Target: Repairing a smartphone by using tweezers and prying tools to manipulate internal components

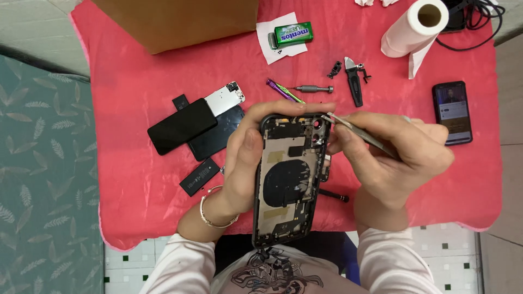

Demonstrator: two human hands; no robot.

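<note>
Gripping: left hand (242, 163) wraps the left side of the opened phone frame (289, 179), held upright over the red cloth's (125, 92) near edge.
Right hand: the right hand (397, 158) pinches metal tweezers (359, 133), tips at the frame's top right corner.
Left edge: black screen panel (181, 125), dark back cover (218, 136) and small battery (199, 177).
Far edge: cardboard box (174, 22), green gum tin (293, 34), paper towel roll (414, 27).
Middle: screwdriver (313, 89), purple tool (283, 91).
Right edge: lit phone (452, 112).
</note>
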